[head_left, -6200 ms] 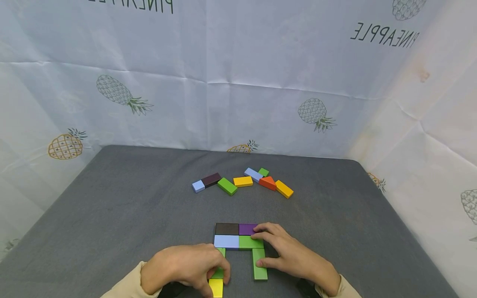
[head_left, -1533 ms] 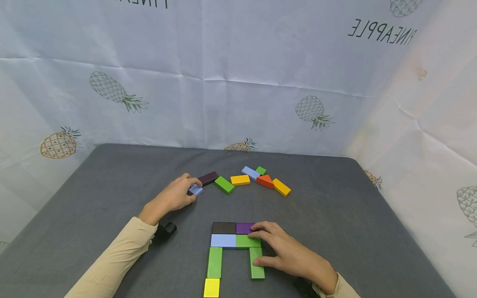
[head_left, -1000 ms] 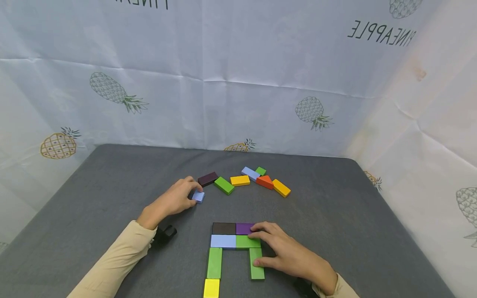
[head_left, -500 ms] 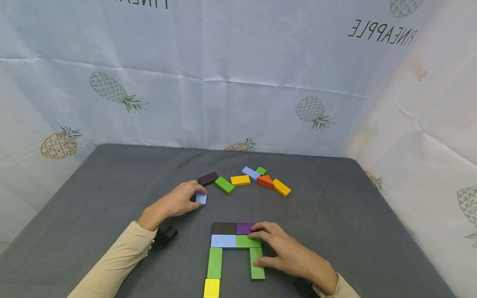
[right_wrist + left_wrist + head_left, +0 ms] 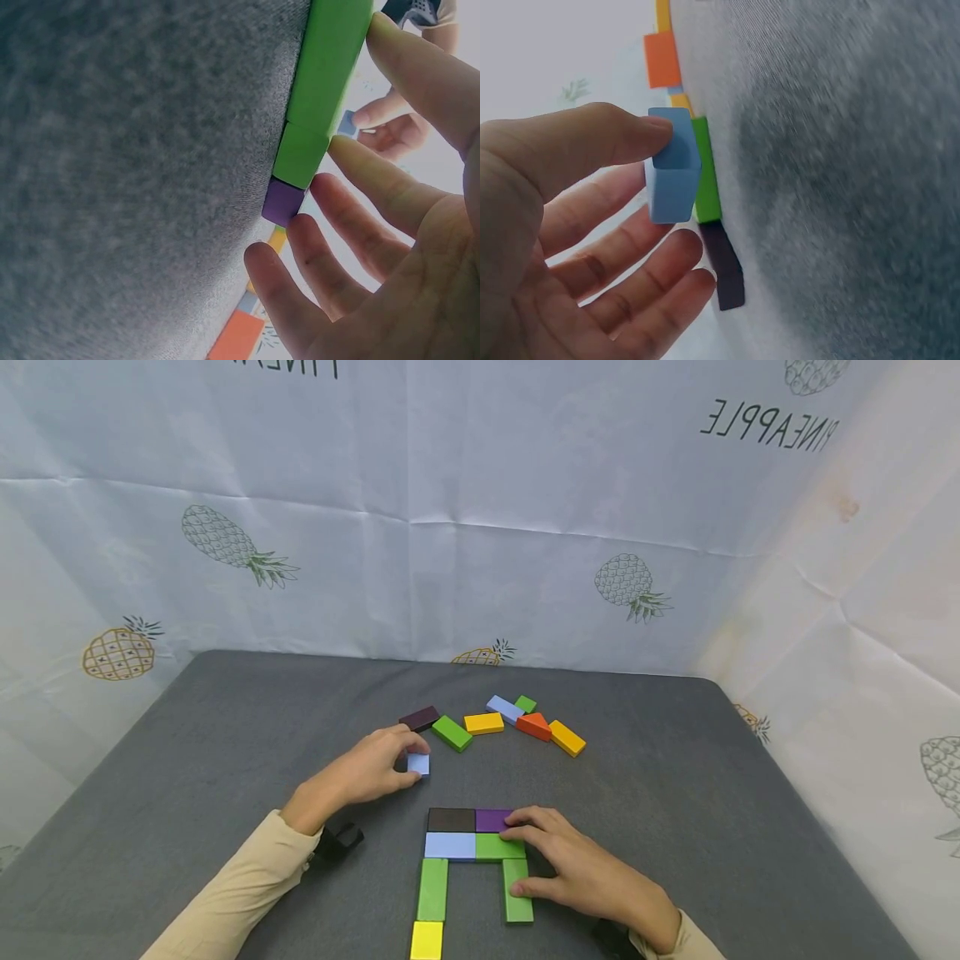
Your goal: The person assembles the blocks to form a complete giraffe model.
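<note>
Between thumb and fingers, my left hand (image 5: 369,766) pinches a small light blue block (image 5: 418,764), just beyond the built shape. The left wrist view shows the thumb pressed on one face of the blue block (image 5: 676,154). My right hand (image 5: 581,868) lies at the right side of the shape, its spread fingertips touching the purple block (image 5: 491,820) and the green blocks (image 5: 517,902). The shape also has a dark block (image 5: 451,820), a longer light blue block (image 5: 450,845), a green left leg (image 5: 432,890) and a yellow block (image 5: 427,940) at its foot.
Loose blocks lie farther back on the grey table (image 5: 645,793): a dark one (image 5: 419,718), a green one (image 5: 452,732), yellow ones (image 5: 483,722), a light blue one (image 5: 505,708) and an orange triangular one (image 5: 534,727). A white pineapple-print cloth (image 5: 487,585) hangs behind.
My left hand has gone from the yellow block to the loose blocks, taken hold of the small light blue one and drawn it right and nearer. The right hand stays in place.
</note>
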`<state>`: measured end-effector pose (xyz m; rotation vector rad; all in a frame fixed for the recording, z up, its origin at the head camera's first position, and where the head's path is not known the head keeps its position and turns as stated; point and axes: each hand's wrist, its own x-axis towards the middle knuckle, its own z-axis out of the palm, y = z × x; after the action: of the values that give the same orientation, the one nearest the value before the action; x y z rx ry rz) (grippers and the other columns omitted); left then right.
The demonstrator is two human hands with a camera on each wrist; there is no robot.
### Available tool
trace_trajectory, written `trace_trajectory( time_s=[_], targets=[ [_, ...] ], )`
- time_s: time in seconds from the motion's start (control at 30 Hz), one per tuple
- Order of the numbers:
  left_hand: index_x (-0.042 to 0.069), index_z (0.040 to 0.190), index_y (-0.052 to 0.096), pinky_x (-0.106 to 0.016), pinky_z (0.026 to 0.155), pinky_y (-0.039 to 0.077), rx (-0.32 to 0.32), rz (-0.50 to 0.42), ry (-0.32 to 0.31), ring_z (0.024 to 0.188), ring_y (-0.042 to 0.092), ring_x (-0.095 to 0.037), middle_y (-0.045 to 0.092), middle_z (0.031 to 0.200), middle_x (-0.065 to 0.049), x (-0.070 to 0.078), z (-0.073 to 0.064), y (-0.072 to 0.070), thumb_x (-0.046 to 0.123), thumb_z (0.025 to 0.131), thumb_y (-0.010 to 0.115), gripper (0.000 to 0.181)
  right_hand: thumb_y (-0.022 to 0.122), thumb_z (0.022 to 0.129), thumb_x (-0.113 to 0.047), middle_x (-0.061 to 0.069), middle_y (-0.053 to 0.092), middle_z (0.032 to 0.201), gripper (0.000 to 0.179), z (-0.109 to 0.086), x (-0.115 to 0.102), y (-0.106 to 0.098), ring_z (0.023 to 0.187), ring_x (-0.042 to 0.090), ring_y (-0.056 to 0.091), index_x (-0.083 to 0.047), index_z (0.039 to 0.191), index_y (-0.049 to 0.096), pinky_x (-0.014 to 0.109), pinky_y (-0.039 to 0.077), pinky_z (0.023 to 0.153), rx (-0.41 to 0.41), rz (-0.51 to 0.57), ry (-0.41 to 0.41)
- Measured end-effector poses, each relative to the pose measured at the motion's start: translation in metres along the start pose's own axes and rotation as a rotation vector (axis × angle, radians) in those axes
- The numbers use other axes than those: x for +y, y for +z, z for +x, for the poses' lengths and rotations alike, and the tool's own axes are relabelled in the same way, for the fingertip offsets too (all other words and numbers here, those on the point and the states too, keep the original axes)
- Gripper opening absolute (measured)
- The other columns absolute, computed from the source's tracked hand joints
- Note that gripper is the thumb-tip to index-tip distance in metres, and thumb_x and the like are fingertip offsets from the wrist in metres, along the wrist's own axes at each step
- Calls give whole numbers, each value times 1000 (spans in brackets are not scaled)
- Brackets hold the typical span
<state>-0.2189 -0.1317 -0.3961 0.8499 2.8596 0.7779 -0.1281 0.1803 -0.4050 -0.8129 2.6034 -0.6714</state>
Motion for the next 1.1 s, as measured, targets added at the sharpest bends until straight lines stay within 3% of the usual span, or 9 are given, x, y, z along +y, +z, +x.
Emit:
trace_trajectory(
  time_s=[0.2, 0.63, 1.1],
  targets=[
    [6, 117, 69, -36, 84, 52, -22, -1, 0, 94, 60, -15, 64, 108, -3, 12, -3, 1, 12, 87, 74, 31, 63, 89, -59, -7, 45, 146, 61, -1, 0, 0, 133, 17, 42, -22, 137, 58, 48, 43, 108, 10, -12, 1],
    [5, 125, 67, -30, 80, 52, -64, -13, 63, 91, 59, -13, 61, 107, 0, 38, -10, 4, 20, 91, 72, 37, 62, 90, -59, -7, 42, 150, 62, -2, 2, 0, 134, 16, 45, -22, 140, 55, 45, 45, 106, 30, -32, -11],
    [8, 117, 70, -24, 77, 49, -94, -12, 185, 89, 54, -9, 61, 104, 2, 62, -15, 8, 21, 90, 74, 30, 61, 91, -59, -8, 41, 150, 62, -2, 2, -1, 134, 16, 46, -22, 140, 55, 44, 45, 106, 23, -28, -19]
  ],
)
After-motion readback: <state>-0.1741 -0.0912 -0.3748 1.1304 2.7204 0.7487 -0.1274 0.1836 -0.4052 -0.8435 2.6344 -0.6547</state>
